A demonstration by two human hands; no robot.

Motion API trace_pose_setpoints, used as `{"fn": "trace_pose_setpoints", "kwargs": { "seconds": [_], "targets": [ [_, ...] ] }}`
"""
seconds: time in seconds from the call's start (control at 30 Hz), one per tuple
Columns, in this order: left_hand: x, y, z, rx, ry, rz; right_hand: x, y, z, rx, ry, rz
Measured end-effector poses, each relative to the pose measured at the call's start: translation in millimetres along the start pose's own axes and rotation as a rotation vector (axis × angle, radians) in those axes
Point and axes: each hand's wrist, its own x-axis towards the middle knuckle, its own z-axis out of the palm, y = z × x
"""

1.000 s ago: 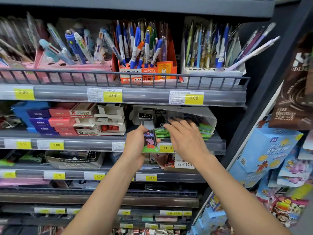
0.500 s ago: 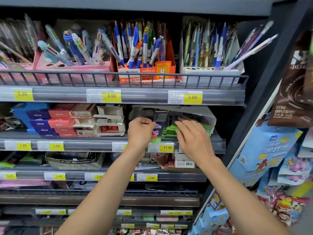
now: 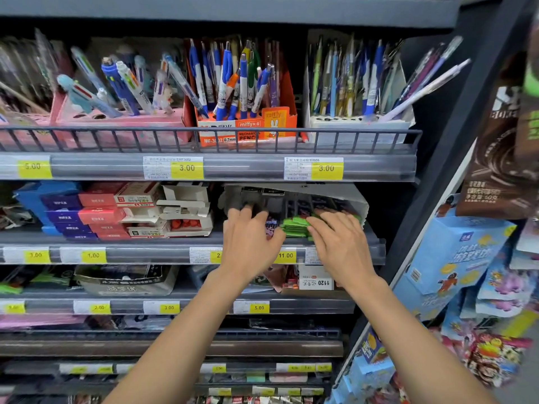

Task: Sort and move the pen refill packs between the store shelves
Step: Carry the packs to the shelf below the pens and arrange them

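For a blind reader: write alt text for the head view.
Both hands reach into a store shelf: the left hand and right hand rest on green pen refill packs inside a white display box. Boxed pens stand on the shelf above, over yellow price tags.

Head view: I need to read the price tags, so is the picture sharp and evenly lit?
Head view: the 3.00 price tags read clearly; the snack bags at the right edge smear and bend; the refill packs sit in shade under the shelf; both hands' fingertips look slightly soft.

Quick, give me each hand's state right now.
Left hand: open, fingers pushing a refill pack.
Right hand: open, resting on green packs.
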Motion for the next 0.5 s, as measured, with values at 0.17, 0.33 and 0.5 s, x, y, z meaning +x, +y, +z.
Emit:
{"fn": "trace_pose_setpoints", "kwargs": {
  "seconds": [0.17,0.33,0.5],
  "targets": [
    [-16,-35,-14,-0.088,-0.178,0.185,9,-4,-4,-0.046,-0.065,-0.023],
    [-6,-55,-12,0.099,-0.298,0.247,19,-8,-6,-0.016,-0.149,-0.051],
    [-1,-46,-3,0.321,-0.246,0.345,9,-15,-1,-0.051,-0.119,-0.096]
  ]
}}
